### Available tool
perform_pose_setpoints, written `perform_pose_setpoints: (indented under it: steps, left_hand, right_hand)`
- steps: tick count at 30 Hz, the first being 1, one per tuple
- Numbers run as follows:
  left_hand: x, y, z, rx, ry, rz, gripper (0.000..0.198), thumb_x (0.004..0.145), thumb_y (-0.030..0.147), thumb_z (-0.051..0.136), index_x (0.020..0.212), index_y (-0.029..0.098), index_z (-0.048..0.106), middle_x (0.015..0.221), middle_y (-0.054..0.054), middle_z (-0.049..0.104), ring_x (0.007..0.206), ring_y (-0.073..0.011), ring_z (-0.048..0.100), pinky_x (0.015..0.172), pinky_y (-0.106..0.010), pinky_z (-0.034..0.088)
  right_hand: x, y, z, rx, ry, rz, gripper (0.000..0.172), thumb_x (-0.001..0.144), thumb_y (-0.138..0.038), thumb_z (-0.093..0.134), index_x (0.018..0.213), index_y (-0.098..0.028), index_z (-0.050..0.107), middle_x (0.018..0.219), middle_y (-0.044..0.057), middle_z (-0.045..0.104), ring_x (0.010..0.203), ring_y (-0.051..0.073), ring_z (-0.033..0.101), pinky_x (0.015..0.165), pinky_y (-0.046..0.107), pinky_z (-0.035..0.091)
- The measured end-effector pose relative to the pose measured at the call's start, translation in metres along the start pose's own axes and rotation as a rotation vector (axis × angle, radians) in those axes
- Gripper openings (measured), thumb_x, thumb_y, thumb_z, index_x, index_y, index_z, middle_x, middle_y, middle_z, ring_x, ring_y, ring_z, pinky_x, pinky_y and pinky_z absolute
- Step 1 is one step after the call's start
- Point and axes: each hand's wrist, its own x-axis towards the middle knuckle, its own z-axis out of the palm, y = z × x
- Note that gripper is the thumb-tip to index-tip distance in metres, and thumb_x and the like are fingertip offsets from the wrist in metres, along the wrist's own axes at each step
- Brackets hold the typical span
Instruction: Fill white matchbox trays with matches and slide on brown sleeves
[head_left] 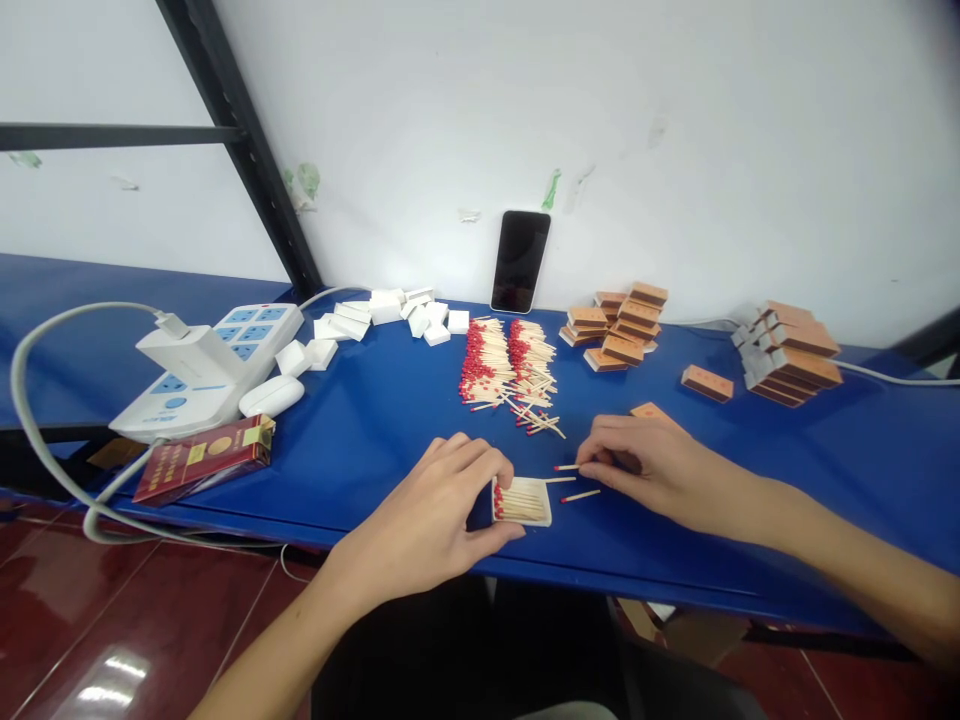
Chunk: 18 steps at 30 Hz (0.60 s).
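Observation:
My left hand (442,495) grips a small white matchbox tray (547,514) between thumb and fingers at the front of the blue shelf. Matches with red heads lie side by side inside the tray, heads toward my left hand. My right hand (649,465) is closed in a pinch on the plain end of a match (566,467), just right of the tray. A loose match (580,496) lies below it, and another stick (559,480) sits at the tray's right edge. Behind the right hand, an orange matchbox sleeve (654,412) is partly hidden.
Two heaps of matches (486,360) lie at mid-shelf, before a phone (520,260) leaning on the wall. White trays (386,307) are piled left. Orange matchboxes (624,325) and a stack of boxes (795,350) stand right. A power strip (202,375) and red pack (206,458) sit far left.

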Motion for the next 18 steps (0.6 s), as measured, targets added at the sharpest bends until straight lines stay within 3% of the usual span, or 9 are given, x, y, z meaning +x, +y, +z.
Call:
perform_pose_setpoints:
  steps: [10,18]
  left_hand:
    - [0.0,0.0,-0.001,-0.032,-0.013,-0.025,0.022,0.09,0.034,0.068,0.099,0.024,0.051,0.104,0.0,0.06,0.095,-0.0208,0.053,0.094,-0.038,0.039]
    - [0.002,-0.004,0.0,-0.11,0.137,-0.173,0.022,0.087,0.031,0.068,0.098,0.023,0.051,0.095,0.0,0.059,0.088,-0.0195,0.054,0.078,-0.032,0.043]
  right_hand:
    - [-0.016,-0.009,0.001,-0.058,-0.124,-0.053,0.025,0.101,-0.032,0.044,0.091,-0.024,0.065,0.088,0.002,0.062,0.072,0.016,0.06,0.062,0.029,0.047]
    - [-0.022,-0.014,0.0,-0.066,-0.077,-0.084,0.026,0.103,-0.03,0.037,0.096,-0.024,0.061,0.093,0.005,0.064,0.075,0.018,0.061,0.065,0.033,0.048]
